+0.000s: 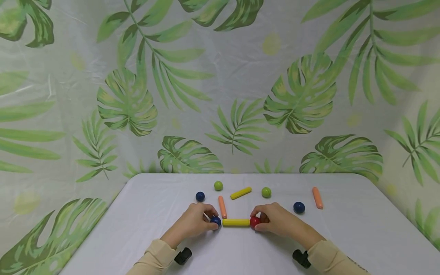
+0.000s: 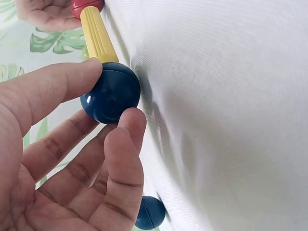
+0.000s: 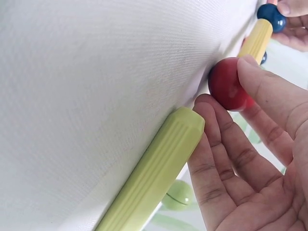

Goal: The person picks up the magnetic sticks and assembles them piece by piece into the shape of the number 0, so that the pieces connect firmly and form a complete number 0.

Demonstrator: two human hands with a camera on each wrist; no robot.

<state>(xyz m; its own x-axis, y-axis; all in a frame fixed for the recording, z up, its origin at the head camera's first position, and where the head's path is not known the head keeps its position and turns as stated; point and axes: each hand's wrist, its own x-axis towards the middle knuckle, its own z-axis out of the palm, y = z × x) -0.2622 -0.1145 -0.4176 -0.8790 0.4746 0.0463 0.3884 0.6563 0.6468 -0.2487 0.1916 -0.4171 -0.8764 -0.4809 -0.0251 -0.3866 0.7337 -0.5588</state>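
Note:
In the head view my left hand (image 1: 199, 220) pinches a dark blue ball (image 1: 215, 222) between thumb and fingers. Across from it, my right hand (image 1: 273, 218) holds a red ball (image 1: 254, 222) the same way. A ridged yellow stick (image 1: 236, 222) lies between the two balls. Its right end meets the red ball; at its left end the blue ball (image 2: 111, 94) looks touching or nearly so in the left wrist view. A light green ridged stick (image 3: 154, 171) lies close by my right fingers in the right wrist view; the head view does not show it.
Behind the hands lie an orange stick (image 1: 222, 207), another yellow stick (image 1: 241, 193), a blue ball (image 1: 200, 196) and two green balls (image 1: 218, 186). Farther right are a blue ball (image 1: 299, 207) and an orange stick (image 1: 317, 198). A leaf-print curtain (image 1: 237, 88) hangs behind the white table (image 1: 144, 206).

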